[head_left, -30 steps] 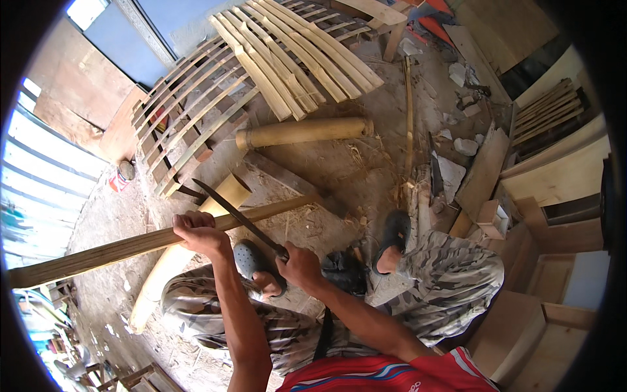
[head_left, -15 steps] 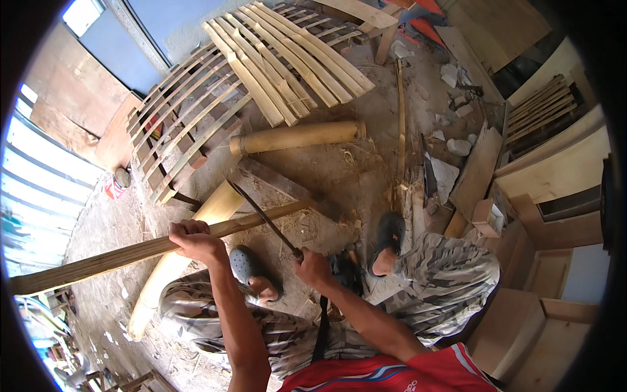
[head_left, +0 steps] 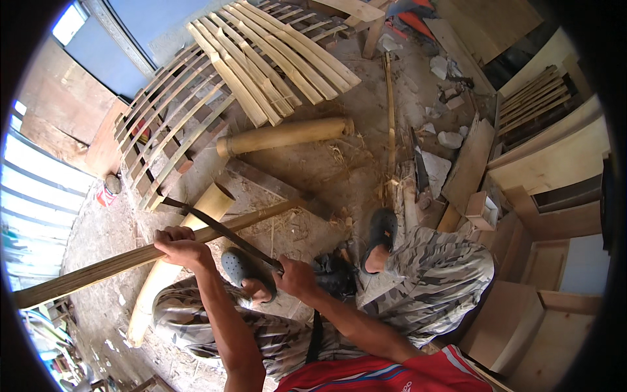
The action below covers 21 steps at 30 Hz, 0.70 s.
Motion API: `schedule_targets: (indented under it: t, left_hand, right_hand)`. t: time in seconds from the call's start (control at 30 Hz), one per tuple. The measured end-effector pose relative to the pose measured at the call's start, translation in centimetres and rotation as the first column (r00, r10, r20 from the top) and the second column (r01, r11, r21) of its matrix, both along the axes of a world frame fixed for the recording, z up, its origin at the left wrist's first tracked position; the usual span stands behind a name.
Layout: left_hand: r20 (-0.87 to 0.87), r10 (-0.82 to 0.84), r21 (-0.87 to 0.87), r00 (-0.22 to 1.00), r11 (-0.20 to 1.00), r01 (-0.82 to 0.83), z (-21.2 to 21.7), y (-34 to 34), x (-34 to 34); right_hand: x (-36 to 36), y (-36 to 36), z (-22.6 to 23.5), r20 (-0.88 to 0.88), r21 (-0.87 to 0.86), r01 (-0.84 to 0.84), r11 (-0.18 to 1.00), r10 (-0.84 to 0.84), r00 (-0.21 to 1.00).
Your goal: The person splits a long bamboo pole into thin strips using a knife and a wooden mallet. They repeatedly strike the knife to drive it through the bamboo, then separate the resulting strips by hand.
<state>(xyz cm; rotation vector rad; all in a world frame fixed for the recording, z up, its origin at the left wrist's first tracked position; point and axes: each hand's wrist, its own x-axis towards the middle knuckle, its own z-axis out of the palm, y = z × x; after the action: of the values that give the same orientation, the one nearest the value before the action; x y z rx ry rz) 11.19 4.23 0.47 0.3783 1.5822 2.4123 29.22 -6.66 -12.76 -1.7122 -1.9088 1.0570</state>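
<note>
My left hand [head_left: 181,246] is closed round a long split bamboo strip [head_left: 88,273], which slants from the far left up to the middle of the floor. The strip's far end lies against a dark wooden block [head_left: 264,181]. My right hand [head_left: 298,279] grips the handle of a long knife [head_left: 228,234]. Its dark blade crosses over the strip just right of my left hand, with the tip pointing up and left. Whether the edge touches the strip, I cannot tell. A thick bamboo pole [head_left: 149,302] lies beneath the strip.
Another bamboo pole [head_left: 287,136] lies beyond the block. Several split bamboo pieces [head_left: 274,55] rest on a slatted frame [head_left: 171,134]. Rubble [head_left: 450,139] and boards [head_left: 471,157] line the right side, by wooden cabinets [head_left: 555,176]. My clogs [head_left: 248,269] flank the work.
The knife has moved left along the strip, and its blade now lies flatter across it, nearer my left hand. My left hand keeps its grip on the strip. The whole view has shifted slightly.
</note>
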Motion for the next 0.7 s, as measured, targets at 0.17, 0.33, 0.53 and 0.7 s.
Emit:
schedule_targets:
  t: [0.17, 0.33, 0.53, 0.7]
  left_hand:
    - [0.029, -0.053, 0.014, 0.998, 0.999, 0.052, 0.3, 0.4, 1.1]
    - [0.017, -0.033, 0.030, 0.999, 0.999, 0.032, 0.2, 0.5, 0.0]
    - [0.020, 0.019, 0.001, 1.000, 1.000, -0.019, 0.7, 1.0, 1.3]
    - [-0.010, -0.052, 0.050, 0.999, 0.997, 0.052, 0.1, 1.0, 0.1]
  right_hand:
    - [4.4, 1.3, -9.0, 0.111, -0.102, 0.208, 0.973, -0.196, 0.974]
    - [2.6, 0.1, -2.8, 0.063, -0.002, 0.068, 0.998, -0.068, 0.996]
    - [5.3, 1.5, -6.0, 0.172, -0.143, 0.160, 0.977, -0.135, 0.976]
    - [3.1, 0.7, -3.4, 0.096, 0.001, 0.084, 0.996, -0.084, 0.992]
